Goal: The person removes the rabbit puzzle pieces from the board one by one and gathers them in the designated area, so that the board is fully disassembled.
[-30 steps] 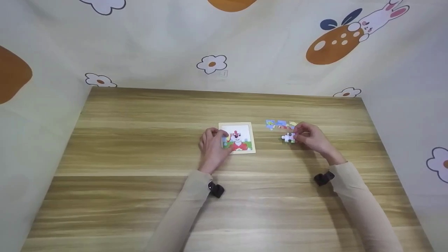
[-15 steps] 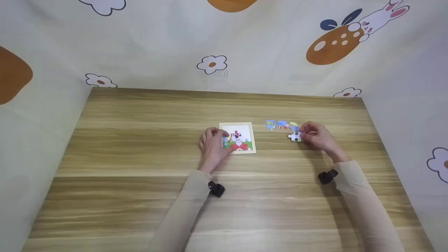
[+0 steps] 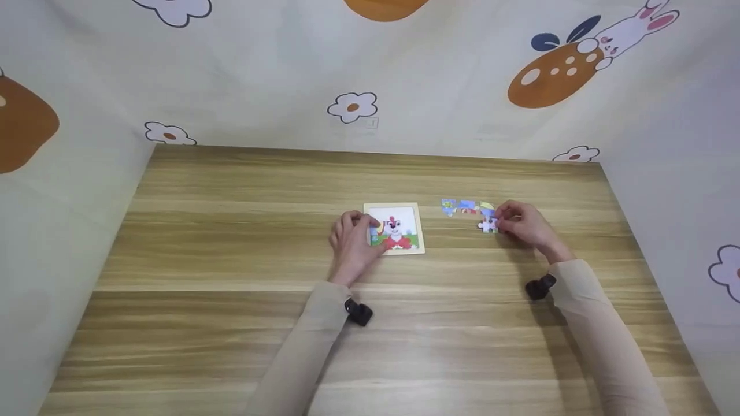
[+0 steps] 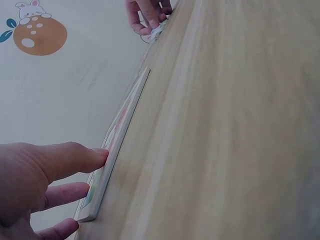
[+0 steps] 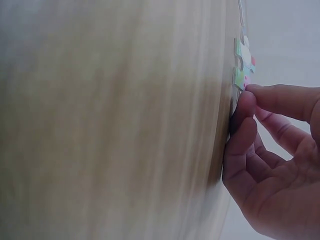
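A square puzzle tray [image 3: 421,231] with a light wooden rim lies on the table, its lower part filled with a picture of an animal in red. My left hand [image 3: 354,240] rests on the tray's left side. In the left wrist view its thumb and a finger press on the tray [image 4: 117,140] with nearly straight tips. To the right, my right hand [image 3: 526,224] pinches a jigsaw piece [image 3: 487,226] between thumb and index finger, low over the table. The right wrist view shows this piece [image 5: 243,62] edge-on; the fingertips cover one end of it.
Several loose jigsaw pieces lie in a row behind the pinched one, among them a blue-green piece [image 3: 448,205] and a blue and red piece [image 3: 467,205]. The wooden table [image 3: 231,242] meets a patterned cloth wall [image 3: 260,86] at the back.
My right hand has shifted a little to the right with the jigsaw piece, mostly in the first half second. The left hand stays on the tray.
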Action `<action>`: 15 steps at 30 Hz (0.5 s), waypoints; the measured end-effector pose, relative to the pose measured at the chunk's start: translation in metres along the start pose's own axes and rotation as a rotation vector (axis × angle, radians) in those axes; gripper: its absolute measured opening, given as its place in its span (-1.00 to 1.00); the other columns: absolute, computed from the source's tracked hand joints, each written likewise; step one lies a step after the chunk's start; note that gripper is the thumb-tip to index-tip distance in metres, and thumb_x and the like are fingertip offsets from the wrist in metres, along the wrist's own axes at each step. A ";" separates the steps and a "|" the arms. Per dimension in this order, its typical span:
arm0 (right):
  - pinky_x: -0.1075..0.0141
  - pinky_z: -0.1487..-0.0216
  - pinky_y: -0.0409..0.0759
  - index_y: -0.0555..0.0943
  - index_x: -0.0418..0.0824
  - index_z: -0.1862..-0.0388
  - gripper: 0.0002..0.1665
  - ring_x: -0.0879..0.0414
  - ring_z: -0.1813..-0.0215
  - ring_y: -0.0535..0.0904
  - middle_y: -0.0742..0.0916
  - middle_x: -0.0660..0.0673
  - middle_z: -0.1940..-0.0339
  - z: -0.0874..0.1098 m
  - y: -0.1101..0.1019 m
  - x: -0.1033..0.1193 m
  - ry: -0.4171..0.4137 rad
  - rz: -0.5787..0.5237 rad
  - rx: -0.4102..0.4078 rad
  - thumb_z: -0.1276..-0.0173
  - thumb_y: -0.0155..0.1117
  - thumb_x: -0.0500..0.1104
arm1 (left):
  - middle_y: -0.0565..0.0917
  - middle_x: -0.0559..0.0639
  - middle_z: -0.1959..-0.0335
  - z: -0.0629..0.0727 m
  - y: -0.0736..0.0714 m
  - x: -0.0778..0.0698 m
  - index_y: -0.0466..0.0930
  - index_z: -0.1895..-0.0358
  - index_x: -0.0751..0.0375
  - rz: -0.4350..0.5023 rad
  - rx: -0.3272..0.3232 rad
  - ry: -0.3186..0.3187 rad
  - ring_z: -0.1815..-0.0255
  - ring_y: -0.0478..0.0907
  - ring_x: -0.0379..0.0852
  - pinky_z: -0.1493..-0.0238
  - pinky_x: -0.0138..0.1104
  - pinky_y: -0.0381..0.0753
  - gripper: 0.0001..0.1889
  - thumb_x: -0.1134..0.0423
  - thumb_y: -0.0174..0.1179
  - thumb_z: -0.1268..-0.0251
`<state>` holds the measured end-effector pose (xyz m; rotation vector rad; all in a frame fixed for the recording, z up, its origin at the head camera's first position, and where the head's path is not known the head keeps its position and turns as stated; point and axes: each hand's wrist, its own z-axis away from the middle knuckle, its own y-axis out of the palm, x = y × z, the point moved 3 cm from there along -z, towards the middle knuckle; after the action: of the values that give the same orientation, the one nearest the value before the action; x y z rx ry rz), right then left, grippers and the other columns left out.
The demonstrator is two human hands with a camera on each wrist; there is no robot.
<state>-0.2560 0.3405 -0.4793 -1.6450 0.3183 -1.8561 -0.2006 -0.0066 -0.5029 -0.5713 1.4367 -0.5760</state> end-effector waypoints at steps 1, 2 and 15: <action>0.42 0.30 0.55 0.50 -0.54 0.09 -0.77 0.16 0.34 0.53 0.60 -0.33 0.24 0.000 0.000 0.000 -0.001 0.004 0.000 -0.29 0.17 -0.45 | 0.29 0.07 -0.21 0.000 0.000 0.000 0.56 0.08 0.05 0.000 0.002 0.001 -0.30 0.11 0.12 -0.29 0.00 0.01 -0.58 0.14 0.48 0.04; 0.42 0.31 0.55 0.50 -0.54 0.10 -0.78 0.16 0.34 0.53 0.60 -0.32 0.25 -0.001 0.000 0.000 -0.001 0.009 -0.001 -0.29 0.18 -0.46 | 0.29 0.07 -0.21 0.000 0.000 0.000 0.56 0.07 0.05 -0.001 0.005 0.003 -0.30 0.11 0.12 -0.29 0.00 0.00 -0.58 0.14 0.48 0.03; 0.44 0.29 0.44 0.54 -0.47 0.15 -0.81 0.11 0.31 0.47 0.61 -0.21 0.31 -0.001 0.001 0.003 0.032 0.133 -0.022 -0.28 0.24 -0.39 | 0.29 0.07 -0.19 0.002 0.000 0.000 0.55 0.09 0.07 0.024 -0.009 0.031 -0.30 0.10 0.13 -0.30 0.03 -0.03 -0.59 0.17 0.48 0.05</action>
<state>-0.2566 0.3378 -0.4780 -1.5712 0.4518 -1.7865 -0.1988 -0.0070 -0.5029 -0.5529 1.4745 -0.5620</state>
